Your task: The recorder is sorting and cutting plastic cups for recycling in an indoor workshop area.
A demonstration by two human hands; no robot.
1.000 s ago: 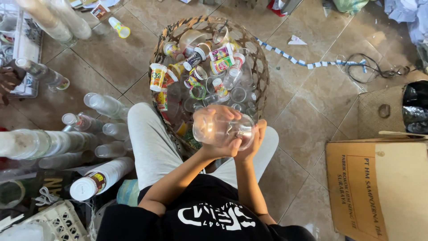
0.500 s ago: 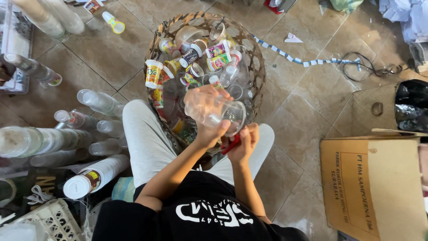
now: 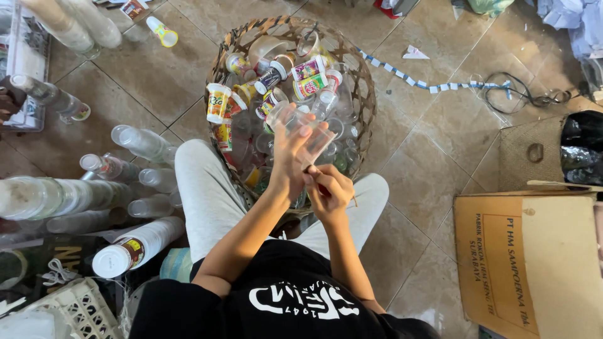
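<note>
I sit on the tiled floor with a woven basket (image 3: 366, 94) between my knees, full of clear and printed plastic cups. My left hand (image 3: 290, 150) grips a clear plastic cup (image 3: 309, 133) just above the basket's near side, fingers wrapped over it. Directly below the cup, my right hand (image 3: 328, 190) has its fingers curled in, with something small and reddish pinched at the fingertips; I cannot tell what it is. The two hands are almost touching.
Stacks of nested clear cups (image 3: 141, 141) lie on the floor at my left, with another labelled stack (image 3: 135, 246) by my hip. A cardboard box (image 3: 534, 257) stands at the right. A cable (image 3: 521, 94) and paper strip cross the tiles behind the basket.
The left hand has tilted and lowered the cup toward the basket. The right hand came off the cup and dropped below it, fingers now curled.
</note>
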